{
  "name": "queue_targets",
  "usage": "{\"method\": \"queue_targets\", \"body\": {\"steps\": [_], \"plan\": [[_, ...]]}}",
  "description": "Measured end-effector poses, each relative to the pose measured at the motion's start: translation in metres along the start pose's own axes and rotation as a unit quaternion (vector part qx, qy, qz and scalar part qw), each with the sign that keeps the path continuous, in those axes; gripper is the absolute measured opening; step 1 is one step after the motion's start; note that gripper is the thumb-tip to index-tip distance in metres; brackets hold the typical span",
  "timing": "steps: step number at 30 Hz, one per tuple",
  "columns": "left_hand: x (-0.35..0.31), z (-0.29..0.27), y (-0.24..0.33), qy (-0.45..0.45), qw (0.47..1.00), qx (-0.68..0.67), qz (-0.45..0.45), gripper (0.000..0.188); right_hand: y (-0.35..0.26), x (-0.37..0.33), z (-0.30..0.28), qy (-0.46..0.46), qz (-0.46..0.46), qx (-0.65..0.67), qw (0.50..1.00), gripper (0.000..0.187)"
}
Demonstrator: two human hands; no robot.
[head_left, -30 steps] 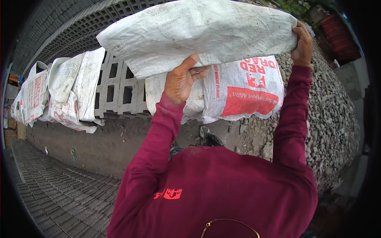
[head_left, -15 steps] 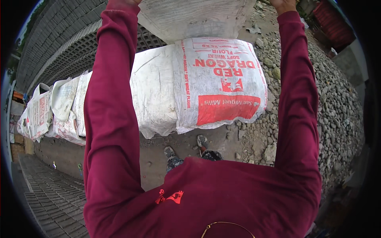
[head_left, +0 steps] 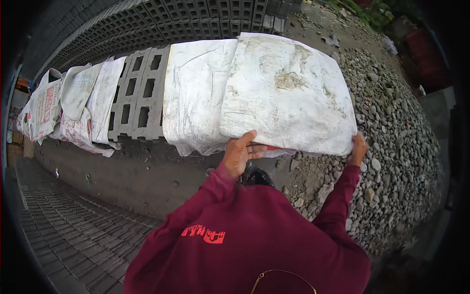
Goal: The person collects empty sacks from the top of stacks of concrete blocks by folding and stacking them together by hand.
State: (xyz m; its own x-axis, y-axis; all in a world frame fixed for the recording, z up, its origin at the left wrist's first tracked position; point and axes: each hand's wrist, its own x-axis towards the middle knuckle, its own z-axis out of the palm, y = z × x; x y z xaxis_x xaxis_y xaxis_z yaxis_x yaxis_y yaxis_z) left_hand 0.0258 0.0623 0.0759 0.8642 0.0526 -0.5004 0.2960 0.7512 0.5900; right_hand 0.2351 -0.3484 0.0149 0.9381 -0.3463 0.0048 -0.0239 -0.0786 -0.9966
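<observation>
Because the near edge of the upper sack is in both hands, the laying of this cover looks well advanced but unfinished. From that edge outward, reading the clock from the person's chest, the sack lies spread at about 1 o'clock, its plain white, mud-stained face upward. A sliver of a red-printed sack shows just beneath its near edge. At 12 to 11 o'clock a wrinkled white sack already covers the next stretch of the row, slightly overlapped by the upper sack. Between 11 and 10 o'clock, hollow blocks are bare, so that gap seems left to cover; beyond it, at 10 o'clock, more sacks drape the row.

The left hand pinches the sack's near left part, thumb above and fingers below. The right hand appears to grip its near right corner, though some fingers are hidden. Most of the sack extends beyond the fingers, toward 12 and 1 o'clock. Gravel spreads at 2 o'clock, and farthest out a stack of blocks stands between 11 and 12 o'clock.
</observation>
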Motion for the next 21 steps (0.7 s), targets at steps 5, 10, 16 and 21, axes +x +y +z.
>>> {"method": "queue_targets", "body": {"steps": [5,10,16,21], "plan": [[-0.032,-0.022,0.001,0.110,0.990,0.071,-0.046,0.052,0.032,0.009,-0.007,-0.081,0.077,-0.097,0.989,0.055],[-0.053,-0.062,-0.007,0.325,0.867,0.303,0.224,0.055,0.022,-0.015,0.026,-0.133,0.189,0.104,0.967,0.069],[-0.014,-0.064,-0.004,0.243,0.894,0.341,0.158,0.059,-0.001,-0.016,0.020,-0.193,0.215,-0.046,0.956,0.069],[0.004,-0.043,0.011,0.159,0.971,0.151,0.096,0.055,0.005,-0.014,0.010,-0.205,0.178,-0.063,0.961,0.066]]}}
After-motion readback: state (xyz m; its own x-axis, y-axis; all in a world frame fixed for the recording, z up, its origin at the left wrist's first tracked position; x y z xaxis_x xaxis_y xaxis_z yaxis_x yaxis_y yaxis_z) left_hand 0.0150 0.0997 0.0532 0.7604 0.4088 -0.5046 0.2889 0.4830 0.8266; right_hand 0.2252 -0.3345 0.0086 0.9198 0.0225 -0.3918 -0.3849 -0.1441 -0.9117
